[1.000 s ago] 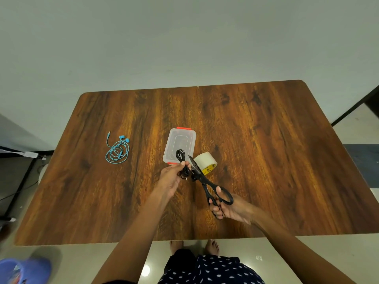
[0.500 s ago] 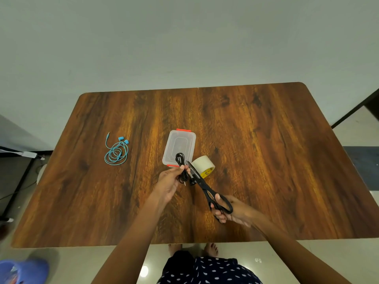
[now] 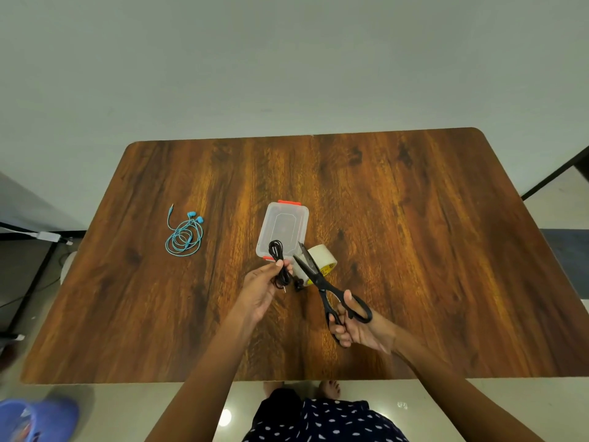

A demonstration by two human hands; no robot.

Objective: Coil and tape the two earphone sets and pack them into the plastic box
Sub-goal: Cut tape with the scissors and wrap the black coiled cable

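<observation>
Near the middle of the wooden surface [image 3: 414,250], the left hand [image 3: 259,290] holds the coiled black earphone set [image 3: 279,264] up, with its fingers [image 3: 278,264] closed around the bundle, so the loop stands above the near end of the plastic box [image 3: 282,229]. The right hand [image 3: 357,330] grips the handles of the black scissors [image 3: 322,282], and its fingers are closed through the rings. Compared with half a second ago, the blades are now clearly apart, where they were almost together, and the tips point at the place between the bundle and the tape roll [image 3: 322,261]. A pale strip seems to run from the roll toward the coil, but it is too small to be sure. I judge that the tape is about to be cut, so the first set is nearly ready for packing. The blue earphone set [image 3: 185,236] lies loosely coiled at the far left, well apart from the box, and it looks untouched. The box is closed with its lid on, so it must be opened before anything goes in. The surface is dark brown with a strong grain and carries nothing else. Behind it stands a plain pale wall [image 3: 287,59], and the floor [image 3: 446,406] below is light and glossy, with a blue slipper [image 3: 38,416] at the near left.
</observation>
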